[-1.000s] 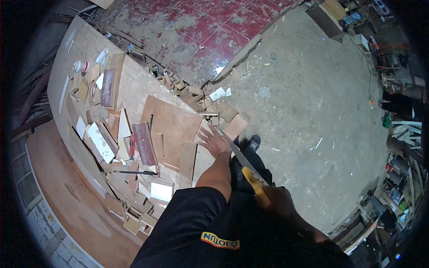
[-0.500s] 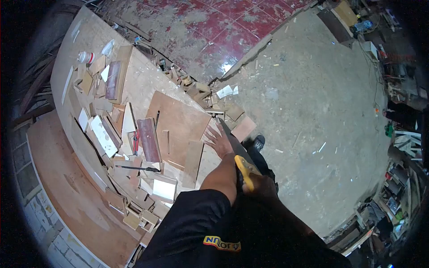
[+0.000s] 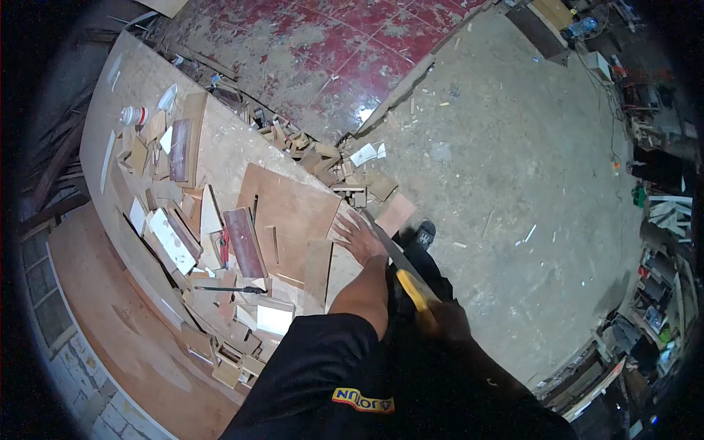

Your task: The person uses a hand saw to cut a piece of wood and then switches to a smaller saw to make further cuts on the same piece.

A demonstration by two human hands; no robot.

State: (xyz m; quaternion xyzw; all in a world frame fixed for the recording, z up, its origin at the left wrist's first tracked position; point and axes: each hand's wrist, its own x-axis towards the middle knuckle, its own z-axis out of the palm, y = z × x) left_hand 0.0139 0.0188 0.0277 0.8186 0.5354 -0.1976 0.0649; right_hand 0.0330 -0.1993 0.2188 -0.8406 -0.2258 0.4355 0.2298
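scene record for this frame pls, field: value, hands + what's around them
left hand: flat, fingers spread, pressing the plywood sheet at the workbench edge
right hand: gripping the yellow handle of the handsaw
saw blade: runs along the bench edge beside the left hand
on bench: wood offcuts, white bottle
floor: concrete, dusty, scraps below the bench
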